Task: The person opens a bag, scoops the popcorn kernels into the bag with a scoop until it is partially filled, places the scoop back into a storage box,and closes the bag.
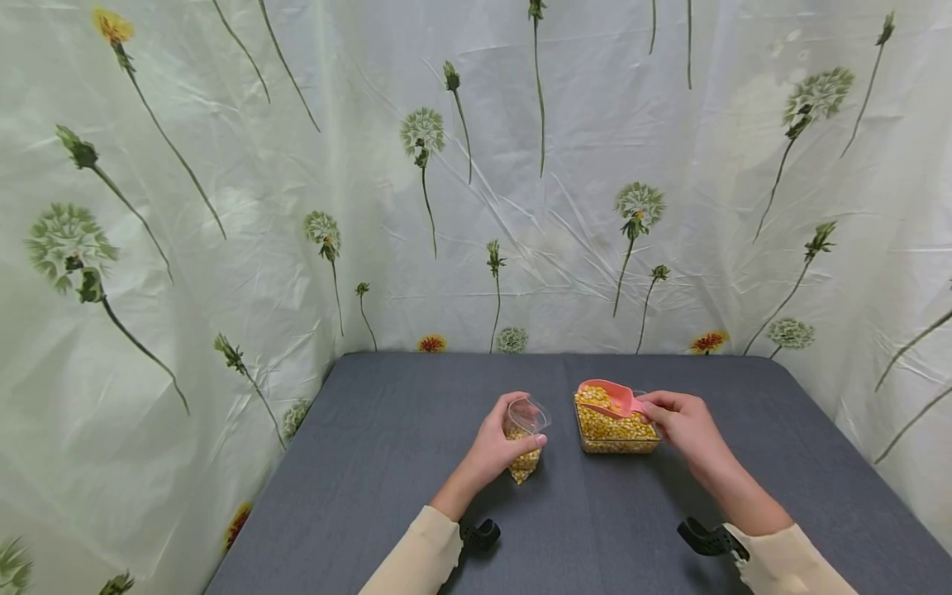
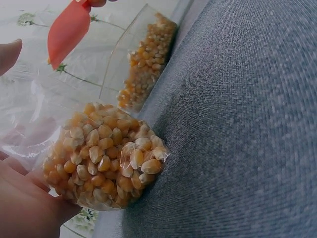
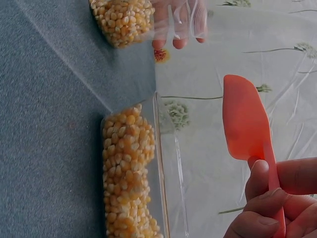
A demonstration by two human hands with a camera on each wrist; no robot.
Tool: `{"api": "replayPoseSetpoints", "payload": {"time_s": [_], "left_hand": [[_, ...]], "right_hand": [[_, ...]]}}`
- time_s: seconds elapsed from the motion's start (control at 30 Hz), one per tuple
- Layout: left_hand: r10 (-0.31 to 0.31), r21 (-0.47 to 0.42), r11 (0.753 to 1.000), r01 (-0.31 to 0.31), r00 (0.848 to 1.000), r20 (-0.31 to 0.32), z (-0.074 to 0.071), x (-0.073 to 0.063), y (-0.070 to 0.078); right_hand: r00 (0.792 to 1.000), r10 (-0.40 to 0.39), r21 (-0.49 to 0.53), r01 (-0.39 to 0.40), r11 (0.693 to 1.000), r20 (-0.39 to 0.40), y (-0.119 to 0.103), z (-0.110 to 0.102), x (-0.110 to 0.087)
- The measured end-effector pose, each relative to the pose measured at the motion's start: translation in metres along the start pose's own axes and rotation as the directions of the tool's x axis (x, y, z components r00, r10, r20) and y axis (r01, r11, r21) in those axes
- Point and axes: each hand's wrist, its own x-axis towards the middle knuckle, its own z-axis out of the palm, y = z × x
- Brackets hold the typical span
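My left hand [image 1: 496, 446] holds a clear plastic bag [image 1: 524, 471] upright on the table, its mouth spread between thumb and fingers. Corn kernels [image 2: 106, 153] fill the lower part of the bag in the left wrist view. My right hand [image 1: 687, 426] grips the handle of a pinkish-red scoop [image 1: 616, 395], which is above a clear rectangular container [image 1: 621, 446] of corn kernels. Some kernels appear in the scoop in the head view. In the right wrist view the scoop [image 3: 245, 119] shows its underside, and the container [image 3: 161, 163] stands below it.
A dark grey cloth covers the table [image 1: 416, 430]. Behind and to the sides hangs a pale curtain [image 1: 476, 289] printed with dandelions. Black wrist straps [image 1: 479, 537] sit by both cream sleeves. The container stands just right of the bag.
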Motion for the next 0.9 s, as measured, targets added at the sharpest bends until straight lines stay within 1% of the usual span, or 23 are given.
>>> {"api": "replayPoseSetpoints", "payload": {"time_s": [0.23,0.57,0.7,0.9], "left_hand": [[0.001,-0.013,1.0,-0.001,1.0,0.009,0.0,0.0,0.0],[-0.006,0.006,1.0,0.006,1.0,0.004,-0.001,0.0,0.003],[-0.012,0.018,1.0,0.012,1.0,0.003,-0.001,0.001,0.003],[-0.028,0.004,1.0,0.028,1.0,0.008,0.0,-0.001,0.005]], "right_hand": [[1.0,0.011,0.023,-0.011,1.0,0.013,-0.005,0.003,-0.001],[0.999,0.03,0.024,-0.03,0.999,0.026,-0.01,0.012,-0.002],[0.999,0.027,0.029,-0.029,0.999,0.043,-0.012,0.015,-0.001],[0.997,0.022,0.047,-0.026,0.999,0.073,-0.014,0.022,-0.002]]}}
